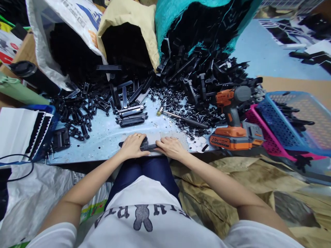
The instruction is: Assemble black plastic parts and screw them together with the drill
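At the near edge of the light blue table (103, 137), a long black plastic part (152, 145) lies crosswise in front of me. My left hand (134, 145) is closed over its left portion, and its left tip sticks out past the fingers. The fingers of my right hand (170, 146) are closed on the other end, hiding it. Just beyond are two assembled black bar-shaped pieces (132, 115). A small hammer (182, 117) with a dark grip lies to their right among loose screws (173, 100).
Three sacks, white (69, 20), tan (129, 13) and teal (170, 20), spill black parts (82, 103) at the back. On the right stand an orange cordless drill (232, 119) and a blue basket (279, 127). White discs (198, 143) lie nearby. A dark tumbler (36, 77) leans left.
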`<state>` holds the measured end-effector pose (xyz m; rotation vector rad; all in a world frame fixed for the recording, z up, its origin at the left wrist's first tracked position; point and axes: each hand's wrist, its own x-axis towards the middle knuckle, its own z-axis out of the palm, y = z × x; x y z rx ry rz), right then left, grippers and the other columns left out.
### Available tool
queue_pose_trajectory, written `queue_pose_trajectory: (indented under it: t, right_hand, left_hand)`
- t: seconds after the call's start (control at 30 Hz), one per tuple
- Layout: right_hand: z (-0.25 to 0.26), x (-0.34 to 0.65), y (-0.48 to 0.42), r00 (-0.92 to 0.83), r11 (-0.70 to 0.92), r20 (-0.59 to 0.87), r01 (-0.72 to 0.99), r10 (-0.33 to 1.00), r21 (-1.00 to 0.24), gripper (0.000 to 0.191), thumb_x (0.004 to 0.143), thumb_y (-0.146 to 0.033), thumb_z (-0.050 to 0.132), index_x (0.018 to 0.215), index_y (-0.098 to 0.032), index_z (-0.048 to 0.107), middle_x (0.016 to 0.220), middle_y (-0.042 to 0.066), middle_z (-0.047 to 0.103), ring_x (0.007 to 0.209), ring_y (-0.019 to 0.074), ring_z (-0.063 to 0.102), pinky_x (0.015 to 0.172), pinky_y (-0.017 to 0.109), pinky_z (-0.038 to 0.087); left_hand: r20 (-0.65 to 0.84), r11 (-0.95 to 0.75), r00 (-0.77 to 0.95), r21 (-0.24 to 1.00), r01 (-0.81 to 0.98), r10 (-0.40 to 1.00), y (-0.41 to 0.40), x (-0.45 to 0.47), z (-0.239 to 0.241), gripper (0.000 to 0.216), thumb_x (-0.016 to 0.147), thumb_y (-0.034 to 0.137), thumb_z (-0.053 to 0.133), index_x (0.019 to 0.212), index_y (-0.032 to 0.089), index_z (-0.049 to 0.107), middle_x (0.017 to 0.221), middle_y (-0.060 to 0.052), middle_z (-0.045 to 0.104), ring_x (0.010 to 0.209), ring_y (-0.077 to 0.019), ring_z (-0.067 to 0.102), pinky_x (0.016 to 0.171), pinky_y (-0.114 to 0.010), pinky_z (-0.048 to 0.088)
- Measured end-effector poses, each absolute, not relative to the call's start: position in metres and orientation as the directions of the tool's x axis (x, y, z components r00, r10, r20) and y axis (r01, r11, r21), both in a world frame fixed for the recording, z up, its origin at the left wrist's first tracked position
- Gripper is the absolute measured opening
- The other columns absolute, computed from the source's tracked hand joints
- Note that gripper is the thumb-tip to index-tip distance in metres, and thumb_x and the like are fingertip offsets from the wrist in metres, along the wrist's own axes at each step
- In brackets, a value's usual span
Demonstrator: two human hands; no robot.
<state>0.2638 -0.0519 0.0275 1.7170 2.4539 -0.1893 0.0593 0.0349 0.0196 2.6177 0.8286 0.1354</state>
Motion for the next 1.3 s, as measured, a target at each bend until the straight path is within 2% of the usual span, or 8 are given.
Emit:
queue_pose_trajectory:
  t: [0.33, 0.53, 0.63, 0.73, 0.83, 1.03, 1.17, 1.3]
  right_hand:
    - [0.055, 0.247, -0.053, -0.278, 0.280, -0.064, 0.960, 0.958, 0.021, 0.038, 0.096, -0.042, 0.028, 0.105, -0.018, 0.057, 0.087, 0.011, 0.059, 0.080, 0.0206, 0.051, 0.067, 0.031, 0.024]
    - [0.036, 0.258, -0.054, -0.290, 0.289, 0.052, 0.957, 0.956, 0.015, 0.034, 0.093, -0.045, 0.038, 0.094, -0.018, 0.059, 0.082, 0.007, 0.059, 0.075, 0.0186, 0.050, 0.064, 0.030, 0.026]
    - [0.017, 0.274, -0.059, -0.282, 0.287, 0.106, 0.957, 0.954, -0.038, 0.036, 0.092, -0.047, 0.040, 0.090, -0.017, 0.060, 0.085, 0.007, 0.059, 0.077, 0.0183, 0.051, 0.065, 0.029, 0.030]
    - [0.005, 0.285, -0.066, -0.271, 0.282, 0.126, 0.956, 0.954, -0.078, 0.035, 0.091, -0.047, 0.042, 0.092, -0.017, 0.060, 0.087, 0.008, 0.060, 0.081, 0.0196, 0.051, 0.069, 0.031, 0.034]
    - [0.006, 0.294, -0.066, -0.278, 0.296, 0.133, 0.943, 0.951, -0.152, 0.032, 0.091, -0.043, 0.043, 0.100, -0.018, 0.060, 0.095, 0.009, 0.061, 0.087, 0.0204, 0.052, 0.074, 0.032, 0.038]
    - [0.029, 0.353, 0.015, 0.119, -0.086, 0.220, 0.984, 0.968, -0.155, 0.026, 0.091, -0.025, 0.040, 0.107, -0.016, 0.059, 0.103, 0.012, 0.060, 0.095, 0.0245, 0.051, 0.079, 0.035, 0.043]
    - [0.030, 0.389, 0.084, 0.312, -0.306, 0.067, 0.947, 0.948, -0.094, 0.031, 0.085, -0.016, 0.046, 0.114, -0.014, 0.058, 0.110, 0.014, 0.059, 0.101, 0.0257, 0.052, 0.082, 0.035, 0.044]
    - [0.023, 0.398, 0.110, 0.326, -0.327, -0.031, 0.939, 0.945, -0.107, 0.032, 0.078, -0.009, 0.050, 0.107, -0.014, 0.062, 0.104, 0.014, 0.063, 0.095, 0.0250, 0.057, 0.082, 0.035, 0.044]
  left_hand:
    - [0.189, -0.777, 0.802, 0.444, 0.446, 0.567, 0.033, 0.050, 0.006, 0.040, 0.081, 0.046, 0.054, 0.109, 0.018, 0.049, 0.099, -0.010, 0.060, 0.095, -0.0239, 0.058, 0.078, -0.034, 0.046]
    - [0.049, -0.775, 0.842, 0.421, 0.471, 0.538, 0.036, 0.054, 0.014, 0.046, 0.079, 0.051, 0.055, 0.109, 0.017, 0.049, 0.097, -0.009, 0.062, 0.091, -0.0237, 0.059, 0.077, -0.035, 0.047]
    - [0.000, -0.810, 0.879, 0.388, 0.440, 0.478, 0.055, 0.087, 0.026, 0.054, 0.082, 0.054, 0.050, 0.119, 0.015, 0.045, 0.109, -0.012, 0.059, 0.103, -0.0262, 0.055, 0.085, -0.038, 0.045]
    - [0.082, -0.758, 0.797, 0.380, 0.530, 0.598, 0.099, 0.145, 0.037, 0.040, 0.091, 0.035, 0.038, 0.126, 0.016, 0.040, 0.118, -0.012, 0.055, 0.111, -0.0240, 0.050, 0.091, -0.037, 0.042]
    - [0.033, -0.595, 0.628, 0.362, 0.718, 0.778, 0.148, 0.201, 0.040, 0.031, 0.089, 0.013, 0.035, 0.118, 0.012, 0.048, 0.115, -0.015, 0.055, 0.110, -0.0233, 0.051, 0.091, -0.035, 0.042]
    - [-0.013, -0.508, 0.555, 0.385, 0.770, 0.832, 0.169, 0.240, 0.031, 0.024, 0.081, 0.001, 0.042, 0.098, 0.004, 0.059, 0.107, -0.021, 0.056, 0.092, -0.0227, 0.062, 0.080, -0.033, 0.048]
    - [0.076, -0.534, 0.558, 0.419, 0.734, 0.827, 0.145, 0.200, 0.035, 0.015, 0.084, 0.010, 0.046, 0.092, 0.009, 0.059, 0.106, -0.016, 0.056, 0.091, -0.0216, 0.061, 0.081, -0.034, 0.048]
    - [0.310, -0.515, 0.433, 0.682, 0.519, 0.846, 0.113, 0.114, 0.034, 0.009, 0.084, 0.020, 0.052, 0.086, 0.014, 0.059, 0.088, -0.006, 0.057, 0.083, -0.0174, 0.061, 0.079, -0.033, 0.051]
